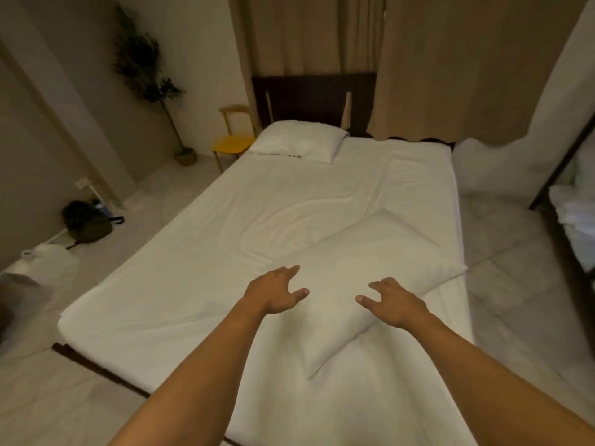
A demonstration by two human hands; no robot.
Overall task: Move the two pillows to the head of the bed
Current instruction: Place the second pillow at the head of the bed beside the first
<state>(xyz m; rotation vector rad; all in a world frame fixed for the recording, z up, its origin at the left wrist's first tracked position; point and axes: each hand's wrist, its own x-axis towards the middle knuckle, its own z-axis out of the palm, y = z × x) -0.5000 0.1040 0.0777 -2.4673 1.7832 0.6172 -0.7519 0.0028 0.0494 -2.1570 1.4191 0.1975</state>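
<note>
One white pillow [297,141] lies flat at the head of the bed [180,268], on its left side, below the dark headboard [309,98]. A second white pillow [370,262] lies slantwise near the foot of the bed, right of centre. Both my arms reach out over it. My left hand [275,292] hovers at its left edge with fingers spread. Over the pillow's near part my right hand [391,300] hangs, fingers apart. Neither hand holds anything.
A yellow chair [231,140] and a potted plant [151,75] stand left of the headboard. A dark backpack [87,222] and a white bag [45,259] lie on the floor at left. Beige curtains [450,59] hang behind; another bed [576,214] is at right.
</note>
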